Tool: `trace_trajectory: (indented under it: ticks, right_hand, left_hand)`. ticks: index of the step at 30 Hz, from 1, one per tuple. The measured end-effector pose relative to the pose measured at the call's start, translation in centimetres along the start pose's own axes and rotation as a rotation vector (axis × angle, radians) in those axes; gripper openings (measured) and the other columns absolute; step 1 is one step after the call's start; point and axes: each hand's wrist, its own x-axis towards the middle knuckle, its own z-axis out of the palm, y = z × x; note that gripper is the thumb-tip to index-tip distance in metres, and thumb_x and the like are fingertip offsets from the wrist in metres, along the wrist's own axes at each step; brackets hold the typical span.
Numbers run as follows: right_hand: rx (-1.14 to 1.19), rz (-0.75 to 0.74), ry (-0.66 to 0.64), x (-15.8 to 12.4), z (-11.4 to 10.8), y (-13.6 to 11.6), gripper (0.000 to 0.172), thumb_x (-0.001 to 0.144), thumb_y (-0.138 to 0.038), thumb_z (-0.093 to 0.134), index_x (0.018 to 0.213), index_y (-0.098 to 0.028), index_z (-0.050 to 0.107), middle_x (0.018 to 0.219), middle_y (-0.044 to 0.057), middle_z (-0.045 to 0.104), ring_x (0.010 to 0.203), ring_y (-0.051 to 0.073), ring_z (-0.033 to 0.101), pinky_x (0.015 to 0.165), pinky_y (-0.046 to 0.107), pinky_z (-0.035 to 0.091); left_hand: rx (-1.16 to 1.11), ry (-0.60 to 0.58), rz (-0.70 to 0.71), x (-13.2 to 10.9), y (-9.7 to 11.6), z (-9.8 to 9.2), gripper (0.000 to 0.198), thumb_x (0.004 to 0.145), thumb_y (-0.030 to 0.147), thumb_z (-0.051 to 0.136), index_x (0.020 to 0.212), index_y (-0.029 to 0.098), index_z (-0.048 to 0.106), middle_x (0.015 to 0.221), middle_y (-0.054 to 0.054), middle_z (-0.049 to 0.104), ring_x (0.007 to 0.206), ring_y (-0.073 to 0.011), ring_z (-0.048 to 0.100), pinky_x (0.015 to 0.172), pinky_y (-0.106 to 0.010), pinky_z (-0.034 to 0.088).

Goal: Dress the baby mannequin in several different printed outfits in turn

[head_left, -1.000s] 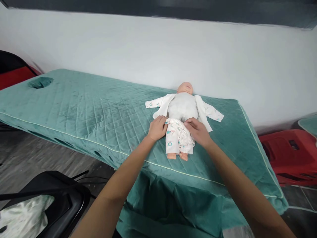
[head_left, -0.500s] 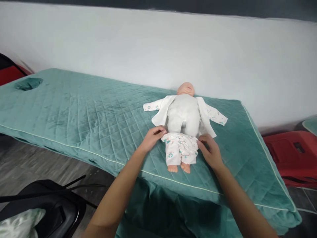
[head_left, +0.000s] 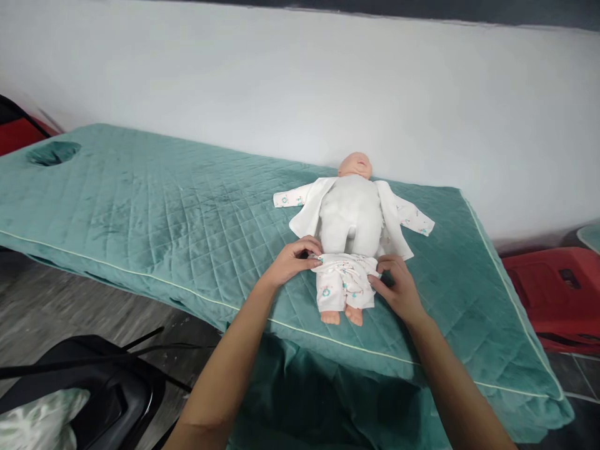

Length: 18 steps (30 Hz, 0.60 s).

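Observation:
A baby doll [head_left: 350, 209] with a white cloth body lies on its back, its feet toward me. Its white patterned jacket [head_left: 396, 219] hangs open, the sleeves spread to both sides. Printed baby pants [head_left: 344, 281] are bunched around the doll's lower legs, with the bare feet sticking out below. My left hand [head_left: 297, 259] pinches the waistband at the left edge. On the right edge, my right hand [head_left: 396, 284] grips the waistband between thumb and fingers. The doll's thighs show bare above the waistband.
The doll lies on a massage bed with a green quilted cover [head_left: 187, 206], which has a face hole [head_left: 54, 153] at the far left. A white wall [head_left: 234, 81] runs behind. A black chair [head_left: 103, 387] stands at lower left, a red chair [head_left: 557, 287] at right.
My left thumb has come over the waistband, and my right thumb has shifted lower on the pants. The view has moved slightly; the doll lies as before.

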Motion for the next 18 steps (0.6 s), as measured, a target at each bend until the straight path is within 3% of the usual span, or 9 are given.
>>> trace_trajectory:
  ticks: [7,12,18]
  right_hand:
    - [0.082,0.052,-0.053,0.1,0.1,0.2,0.008,0.094,-0.025,0.064,0.092,-0.024,0.057,0.103,0.006,0.055,0.096,0.021,0.056,0.086,0.038,0.046]
    - [0.157,0.065,0.026,0.8,0.1,0.6,0.009,0.095,-0.024,0.062,0.087,-0.024,0.059,0.094,0.003,0.06,0.088,0.018,0.059,0.079,0.034,0.047]
    - [0.092,0.186,0.172,3.7,-0.2,1.0,0.019,0.094,-0.034,0.064,0.079,-0.022,0.061,0.082,0.001,0.062,0.076,0.016,0.057,0.072,0.032,0.045]
  left_hand:
    - [-0.183,0.187,0.011,0.1,-0.8,0.4,0.023,0.071,0.028,0.085,0.073,0.017,0.065,0.09,-0.003,0.066,0.082,-0.0137,0.06,0.075,-0.027,0.044]
    - [-0.137,0.314,0.008,0.5,-0.9,0.7,0.027,0.074,0.034,0.083,0.078,0.017,0.062,0.089,-0.002,0.068,0.079,-0.0129,0.06,0.073,-0.026,0.044]
    - [0.03,0.364,0.018,1.3,-1.2,1.1,0.03,0.08,0.042,0.076,0.08,0.018,0.058,0.079,0.0,0.063,0.071,-0.0117,0.054,0.067,-0.025,0.041]
